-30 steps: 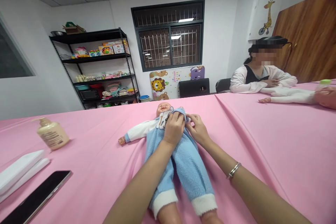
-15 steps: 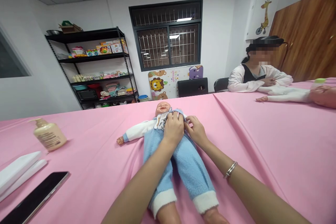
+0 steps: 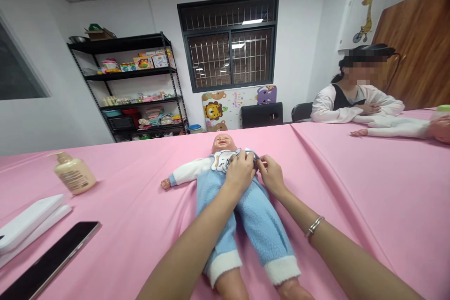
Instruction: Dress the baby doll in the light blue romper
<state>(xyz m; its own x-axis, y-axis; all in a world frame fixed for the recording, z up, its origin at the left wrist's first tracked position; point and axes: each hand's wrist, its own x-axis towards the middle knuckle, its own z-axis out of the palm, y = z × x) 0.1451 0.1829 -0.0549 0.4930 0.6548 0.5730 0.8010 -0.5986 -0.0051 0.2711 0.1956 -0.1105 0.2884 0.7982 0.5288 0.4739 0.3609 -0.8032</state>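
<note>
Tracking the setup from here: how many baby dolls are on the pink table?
2. One baby doll lies under the left hand and right hand; the other baby doll lies at the pink table's far right, by the seated person, partly out of frame.

left forearm [image 3: 186,253]: bare | right forearm [image 3: 346,255]: bare | right wrist: silver bangle [image 3: 314,226]

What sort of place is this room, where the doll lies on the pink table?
It looks like a baby-care training room. A baby doll lies on the pink-covered table, a seated person has a second doll in front, and a black shelf holds toys and folded cloths.
</note>
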